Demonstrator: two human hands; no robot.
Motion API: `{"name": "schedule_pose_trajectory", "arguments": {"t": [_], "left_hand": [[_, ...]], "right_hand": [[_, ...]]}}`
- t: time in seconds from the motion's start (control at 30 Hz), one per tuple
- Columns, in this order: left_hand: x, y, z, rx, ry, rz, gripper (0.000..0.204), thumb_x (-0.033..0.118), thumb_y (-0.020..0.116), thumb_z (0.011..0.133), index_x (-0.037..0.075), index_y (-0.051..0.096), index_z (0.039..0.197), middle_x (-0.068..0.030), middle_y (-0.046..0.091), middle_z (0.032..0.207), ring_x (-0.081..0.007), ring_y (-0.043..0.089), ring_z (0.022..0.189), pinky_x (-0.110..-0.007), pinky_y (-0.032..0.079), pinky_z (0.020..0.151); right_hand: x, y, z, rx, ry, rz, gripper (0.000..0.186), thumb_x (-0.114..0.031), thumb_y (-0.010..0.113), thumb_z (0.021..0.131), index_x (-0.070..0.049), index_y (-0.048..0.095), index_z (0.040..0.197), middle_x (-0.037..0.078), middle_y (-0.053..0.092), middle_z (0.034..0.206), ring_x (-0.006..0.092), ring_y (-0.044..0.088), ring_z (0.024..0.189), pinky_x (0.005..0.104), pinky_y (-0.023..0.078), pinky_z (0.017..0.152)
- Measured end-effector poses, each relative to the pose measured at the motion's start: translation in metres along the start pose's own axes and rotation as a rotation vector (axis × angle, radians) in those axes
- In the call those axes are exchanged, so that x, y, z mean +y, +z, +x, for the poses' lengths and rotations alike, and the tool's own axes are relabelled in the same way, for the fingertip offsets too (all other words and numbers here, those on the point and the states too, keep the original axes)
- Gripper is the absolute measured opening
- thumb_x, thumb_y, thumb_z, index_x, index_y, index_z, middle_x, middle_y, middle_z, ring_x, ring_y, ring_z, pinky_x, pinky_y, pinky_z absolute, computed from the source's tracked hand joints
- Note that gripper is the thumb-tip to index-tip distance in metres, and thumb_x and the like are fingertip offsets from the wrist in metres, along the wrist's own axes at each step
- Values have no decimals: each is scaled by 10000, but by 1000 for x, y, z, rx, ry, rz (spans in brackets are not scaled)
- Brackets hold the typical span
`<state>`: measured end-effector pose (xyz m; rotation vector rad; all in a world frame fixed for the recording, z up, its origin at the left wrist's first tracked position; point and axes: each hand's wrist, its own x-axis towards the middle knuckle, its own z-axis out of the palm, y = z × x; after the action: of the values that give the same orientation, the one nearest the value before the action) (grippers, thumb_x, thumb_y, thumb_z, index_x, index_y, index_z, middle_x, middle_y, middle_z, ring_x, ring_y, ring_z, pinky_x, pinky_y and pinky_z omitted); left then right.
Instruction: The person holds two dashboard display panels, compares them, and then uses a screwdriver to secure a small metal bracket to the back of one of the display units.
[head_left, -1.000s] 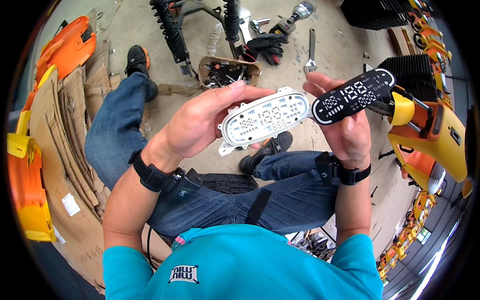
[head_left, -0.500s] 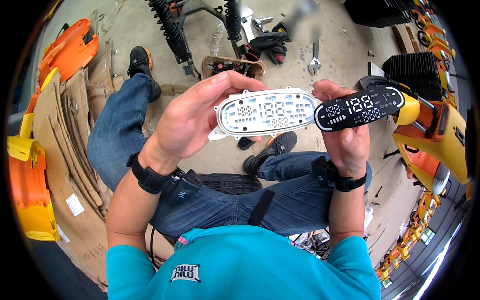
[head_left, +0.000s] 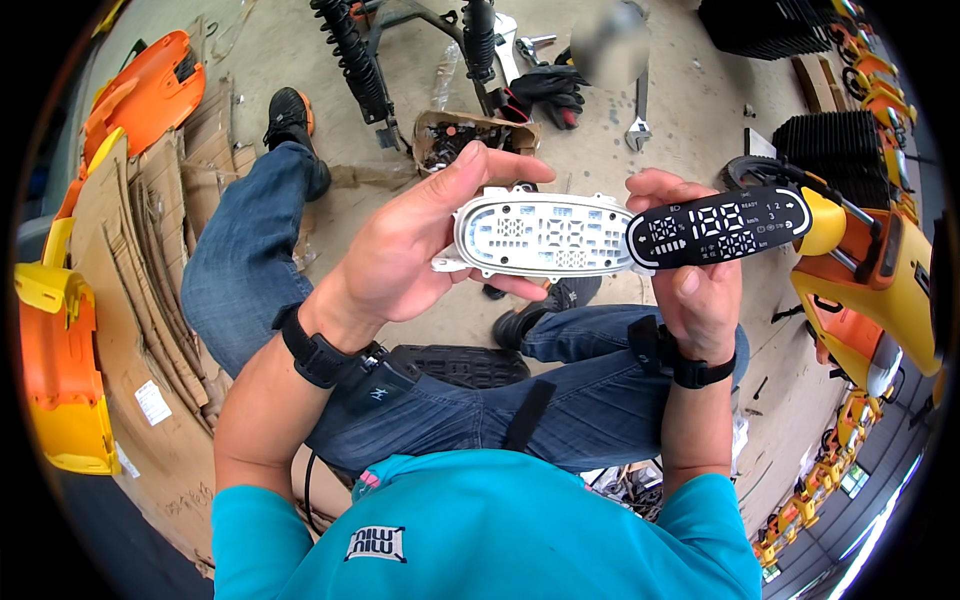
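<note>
My left hand (head_left: pixel 405 240) is wrapped round the left end of a white oval dashboard display housing (head_left: pixel 545 236), its thumb above and fingers behind. Cut-outs for digits and bars show on the housing's face, with small tabs along its rim. Between the thumb and fingers of my right hand (head_left: pixel 697 300) is a black oval display cover (head_left: pixel 735 222) printed with white digits and symbols. The cover's left end overlaps the right end of the housing; whether the two touch, I cannot tell.
Ahead stand a black frame with coil shocks (head_left: pixel 355 75) and a cardboard box of small parts (head_left: pixel 455 140). Black gloves (head_left: pixel 550 90) and an adjustable wrench (head_left: pixel 638 125) lie beyond. Flattened cardboard (head_left: pixel 150 300) and orange-yellow panels (head_left: pixel 65 370) are left; a yellow vehicle (head_left: pixel 870 280) is right.
My left hand and the white housing have shifted slightly right and down, so the housing's right end sits further behind the black cover. The cover has tilted a little flatter.
</note>
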<state>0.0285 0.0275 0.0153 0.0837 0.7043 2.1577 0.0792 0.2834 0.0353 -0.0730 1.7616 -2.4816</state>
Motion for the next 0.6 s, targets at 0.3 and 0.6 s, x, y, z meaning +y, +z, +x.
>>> {"name": "schedule_pose_trajectory", "arguments": {"t": [0.3, 0.6], "left_hand": [[-5, -3, 3, 18, -40, 111, 709, 534, 222, 1059, -54, 403, 1410, -196, 550, 1354, -290, 597, 1216, -471, 535, 985], [-17, -4, 4, 43, -60, 81, 611, 458, 263, 1077, -41, 453, 1373, -149, 589, 1297, -232, 618, 1171, -414, 524, 991]], "right_hand": [[1, 6, 1, 66, -157, -336, 591, -94, 845, 733, 13, 586, 1253, 146, 575, 1275, 226, 575, 1170, 365, 465, 1016], [3, 24, 5, -108, -263, -570, 599, -89, 860, 696, -12, 589, 1224, 135, 645, 1176, 249, 572, 1141, 386, 454, 998]]}}
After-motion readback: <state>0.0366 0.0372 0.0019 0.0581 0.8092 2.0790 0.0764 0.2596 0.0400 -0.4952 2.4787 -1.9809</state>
